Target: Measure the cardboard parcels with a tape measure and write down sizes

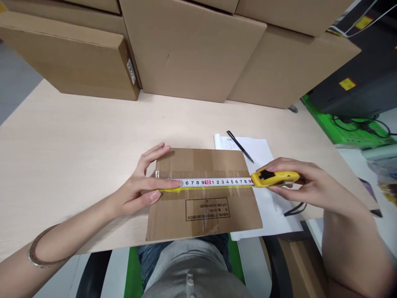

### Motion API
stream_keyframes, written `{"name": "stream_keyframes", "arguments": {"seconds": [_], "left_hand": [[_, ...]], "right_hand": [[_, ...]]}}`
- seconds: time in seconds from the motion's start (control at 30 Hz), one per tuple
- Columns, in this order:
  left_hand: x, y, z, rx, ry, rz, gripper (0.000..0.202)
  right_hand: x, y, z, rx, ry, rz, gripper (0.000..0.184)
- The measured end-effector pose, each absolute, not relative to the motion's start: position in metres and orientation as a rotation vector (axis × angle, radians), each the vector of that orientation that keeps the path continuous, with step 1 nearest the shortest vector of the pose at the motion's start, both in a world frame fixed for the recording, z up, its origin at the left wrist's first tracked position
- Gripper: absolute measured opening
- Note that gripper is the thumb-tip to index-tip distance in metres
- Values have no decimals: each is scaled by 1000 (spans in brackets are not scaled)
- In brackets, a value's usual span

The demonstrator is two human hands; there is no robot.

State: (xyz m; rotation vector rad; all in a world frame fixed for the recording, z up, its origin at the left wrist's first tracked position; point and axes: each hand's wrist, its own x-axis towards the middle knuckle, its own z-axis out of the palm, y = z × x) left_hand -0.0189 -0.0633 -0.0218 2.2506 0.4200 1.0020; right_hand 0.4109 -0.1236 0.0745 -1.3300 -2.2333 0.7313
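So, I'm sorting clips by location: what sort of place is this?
Probably a packing or shipping workroom: big cardboard boxes stand on the table, and a tape measure lies stretched across a flat box.

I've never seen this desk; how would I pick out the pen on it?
Start at the pale table, with big cardboard boxes along its far edge. At its near edge lies a small flat box with a tape measure stretched across it, and a white sheet pokes out behind its right corner. The pen lies slanted on that sheet: thin, black and straight.
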Motion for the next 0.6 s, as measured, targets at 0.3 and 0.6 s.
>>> {"name": "stream_keyframes", "arguments": {"seconds": [0.3,0.6], "left_hand": [[-19,-65,-21,2230,436,1018,43],[-21,-68,-38,1886,532,948,106]], "right_hand": [[404,-129,90,-1371,-2288,657,42],[340,-115,115,-1337,-2425,573,63]]}}
